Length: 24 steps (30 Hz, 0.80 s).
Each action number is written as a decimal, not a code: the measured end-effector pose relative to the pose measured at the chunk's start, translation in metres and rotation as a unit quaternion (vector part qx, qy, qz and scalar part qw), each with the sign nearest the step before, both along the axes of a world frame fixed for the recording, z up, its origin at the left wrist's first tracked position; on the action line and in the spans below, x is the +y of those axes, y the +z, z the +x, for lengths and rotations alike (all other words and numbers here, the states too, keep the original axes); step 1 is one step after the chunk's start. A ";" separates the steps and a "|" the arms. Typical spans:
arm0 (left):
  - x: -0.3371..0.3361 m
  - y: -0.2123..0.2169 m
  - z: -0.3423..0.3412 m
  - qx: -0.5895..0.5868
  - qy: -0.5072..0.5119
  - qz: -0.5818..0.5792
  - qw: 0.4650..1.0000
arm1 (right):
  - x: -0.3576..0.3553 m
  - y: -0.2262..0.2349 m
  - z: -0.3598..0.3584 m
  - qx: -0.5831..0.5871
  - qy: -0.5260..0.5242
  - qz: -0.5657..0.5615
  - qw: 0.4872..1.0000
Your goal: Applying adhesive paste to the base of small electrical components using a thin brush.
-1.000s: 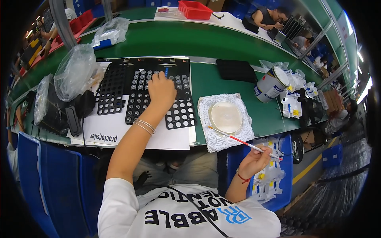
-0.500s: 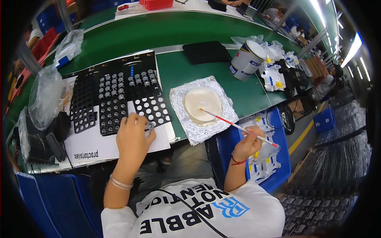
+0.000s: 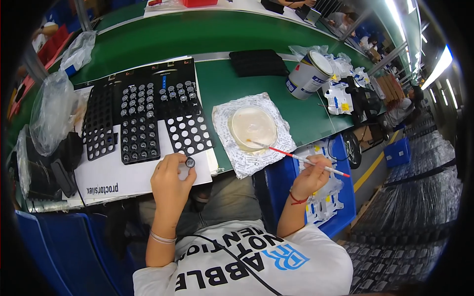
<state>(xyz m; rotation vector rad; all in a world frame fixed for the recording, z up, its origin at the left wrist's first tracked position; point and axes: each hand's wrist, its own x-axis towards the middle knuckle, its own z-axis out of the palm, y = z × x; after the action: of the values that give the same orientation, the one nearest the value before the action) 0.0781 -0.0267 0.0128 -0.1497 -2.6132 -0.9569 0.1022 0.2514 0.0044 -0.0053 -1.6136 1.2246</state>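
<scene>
My left hand pinches a small round black part over the white sheet at the table's near edge. Just beyond it lie black perforated trays, some of them filled with the same round parts. My right hand grips a thin red-and-white brush. Its tip rests in a shallow round dish of pale paste, which stands on a crinkled printed sheet.
A white tin can stands at the right, next to a black flat tray and small white-and-blue packets. Clear plastic bags and black parts lie at the left. Blue bins sit below the table edge.
My left hand came back from the far trays to the near edge, now pinching a round part. The right hand lifted and set the brush tip into the dish.
</scene>
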 end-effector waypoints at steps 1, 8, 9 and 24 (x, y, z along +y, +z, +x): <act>0.000 0.000 0.001 0.007 -0.013 0.076 0.997 | -0.001 0.002 0.000 0.014 0.019 -0.049 0.999; -0.004 -0.008 0.006 -0.059 -0.079 0.351 0.931 | -0.021 0.013 0.003 0.065 0.184 -0.269 0.943; -0.005 -0.008 0.007 -0.101 -0.101 0.398 0.906 | -0.027 0.014 0.004 0.070 0.204 -0.283 0.934; -0.014 -0.005 0.011 -0.229 -0.198 0.642 0.704 | -0.054 0.020 0.005 0.056 0.332 -0.257 0.906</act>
<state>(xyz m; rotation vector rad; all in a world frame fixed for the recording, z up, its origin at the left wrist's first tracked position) 0.0888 -0.0410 0.0074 -0.1012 -1.5763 -2.9906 0.1073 0.1975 0.0245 0.2983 -1.1704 2.1135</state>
